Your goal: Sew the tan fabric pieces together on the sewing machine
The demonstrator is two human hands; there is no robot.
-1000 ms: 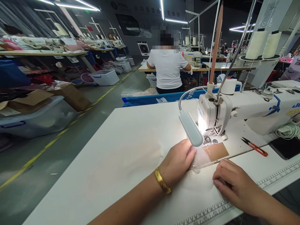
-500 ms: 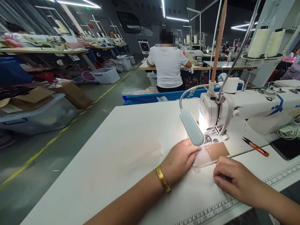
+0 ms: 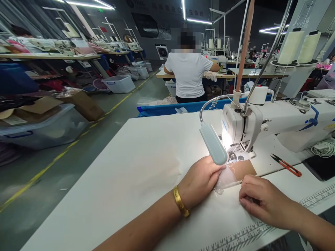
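My left hand [image 3: 201, 179], with a gold bracelet [image 3: 181, 201] at the wrist, holds a sheer whitish piece of fabric [image 3: 225, 177] at its left edge, thumb and fingers pressed together. The fabric lies on the sewing machine bed, just in front of the needle area. A flat tan patch [image 3: 243, 169] lies to its right. My right hand [image 3: 258, 198] rests on the tabletop in front of that patch, fingers curled in; whatever they hold, if anything, is hidden. Above my left fingertips hangs the grey lamp head [image 3: 214, 143], beside the white sewing machine head [image 3: 232, 122].
Red-handled thread snips [image 3: 287, 165] lie on the right, near a black phone-like slab [image 3: 320, 167] and a coil of pale cord [image 3: 324, 148]. A ruler strip [image 3: 243, 237] runs along the table's front edge. Ahead, a person [image 3: 188, 75] in white sits at another machine.
Both hands and the sheer fabric stay almost in place. The view shifts very slightly. The person ahead has moved the right arm a little outward.
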